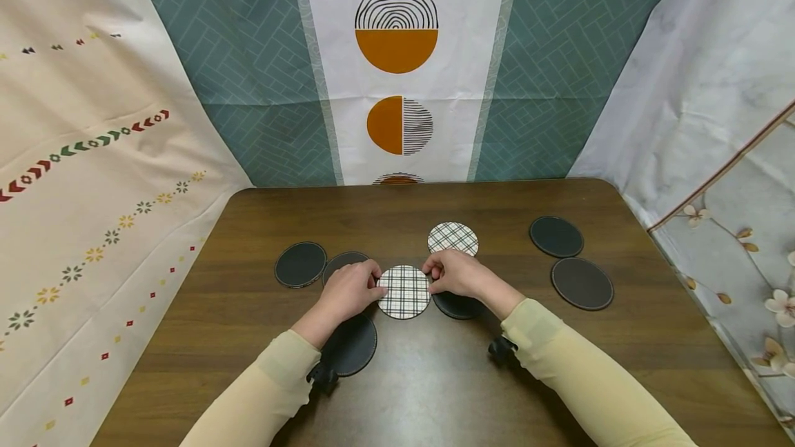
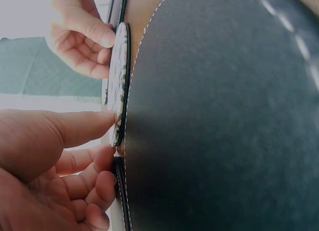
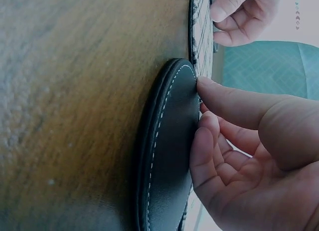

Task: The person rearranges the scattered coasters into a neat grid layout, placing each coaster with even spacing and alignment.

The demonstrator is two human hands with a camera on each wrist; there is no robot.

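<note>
A round coaster with a black-and-white plaid face (image 1: 404, 293) lies in the middle of the wooden table, between both hands. My left hand (image 1: 349, 290) holds its left edge, the thumb on the rim. On the opposite edge, the thumb and fingers of my right hand (image 1: 459, 273) grip the rim. A black coaster with white stitching (image 3: 172, 151) sits partly beneath the right hand. Below the left wrist is another black coaster (image 2: 224, 111), large in the left wrist view. One more black coaster (image 1: 340, 264) is partly hidden behind the left hand.
Behind the right hand lies a second plaid coaster (image 1: 453, 234). At the left is a black coaster (image 1: 301, 265); two more, a far one (image 1: 556, 236) and a nearer one (image 1: 582, 284), lie at the right. A patterned cloth (image 1: 397, 88) hangs beyond the table's back edge.
</note>
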